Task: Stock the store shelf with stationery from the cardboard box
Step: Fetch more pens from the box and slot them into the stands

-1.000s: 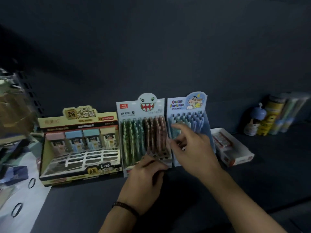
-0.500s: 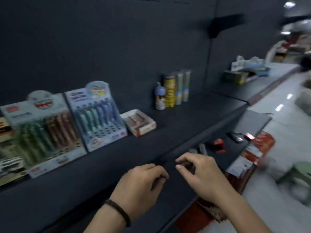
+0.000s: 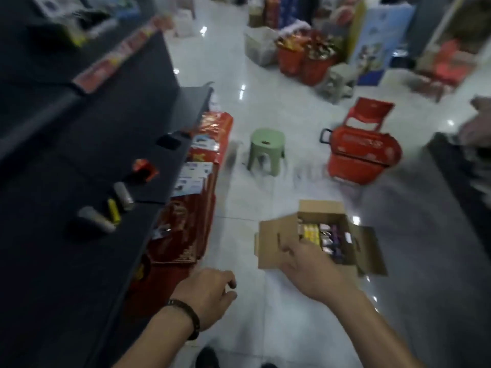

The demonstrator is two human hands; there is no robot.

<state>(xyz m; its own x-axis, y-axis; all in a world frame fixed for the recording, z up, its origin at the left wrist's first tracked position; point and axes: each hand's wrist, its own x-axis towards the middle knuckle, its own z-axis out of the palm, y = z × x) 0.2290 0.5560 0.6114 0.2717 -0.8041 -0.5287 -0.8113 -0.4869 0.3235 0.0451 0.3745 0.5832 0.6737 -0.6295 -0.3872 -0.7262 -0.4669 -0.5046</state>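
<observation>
Cardboard box (image 3: 271, 243) open on floor (image 3: 268, 112), right hand (image 3: 310, 266) overlapping its near edge

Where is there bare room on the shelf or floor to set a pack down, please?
The shelf is bare on your side of the nearest grey tube. The floor tiles between the green stool and the cardboard box are free too. It is crowded along the shelf's foot, where red packs stand.

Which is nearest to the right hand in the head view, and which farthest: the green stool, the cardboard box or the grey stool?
1. cardboard box: on the floor, right at the right hand, which reaches over its open top.
2. green stool: mid-aisle, beyond the box.
3. grey stool: far back up the aisle, to the right.
</observation>
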